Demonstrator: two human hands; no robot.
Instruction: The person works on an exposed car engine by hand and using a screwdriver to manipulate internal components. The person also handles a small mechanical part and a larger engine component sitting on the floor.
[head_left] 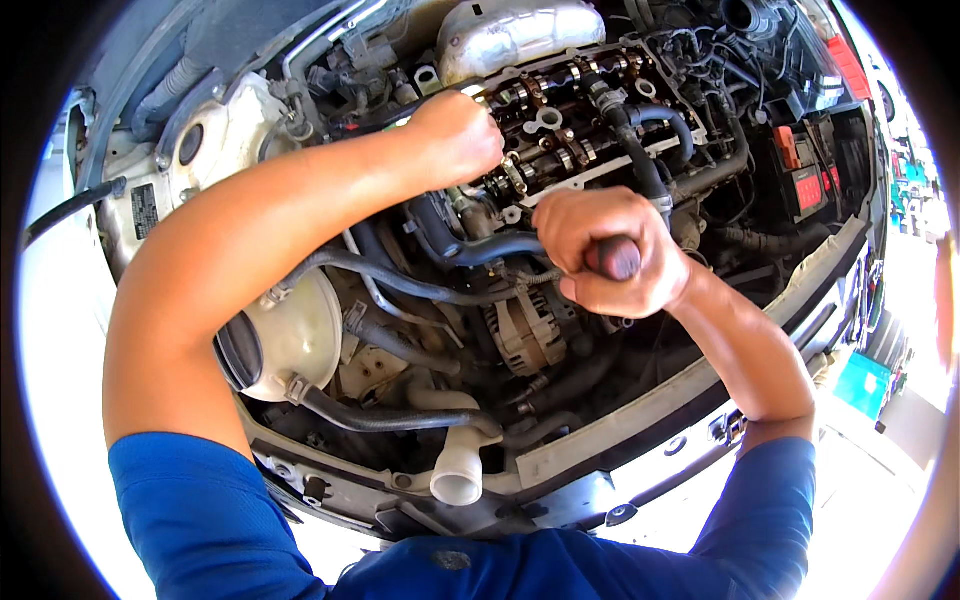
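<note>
My right hand (pixel 640 225) is wrapped round a tool with a dark reddish-brown handle (pixel 613 257). Its rounded butt faces up at me, and the far end is hidden under the fist. This hand is just in front of the engine's open cylinder head (pixel 545 121), where camshafts and lobes lie exposed. Over the left end of the head, my left hand (pixel 457 138) is closed in a fist, knuckles up. Whatever its fingers hold, if anything, is hidden beneath it.
A silver heat shield (pixel 520 38) rises behind the engine. Nearer me are black hoses (pixel 400 290), the alternator (pixel 527 332) and a white filler neck (pixel 457 478). A whitish reservoir (pixel 300 335) sits under my left forearm. The battery (pixel 805 185) is at the right.
</note>
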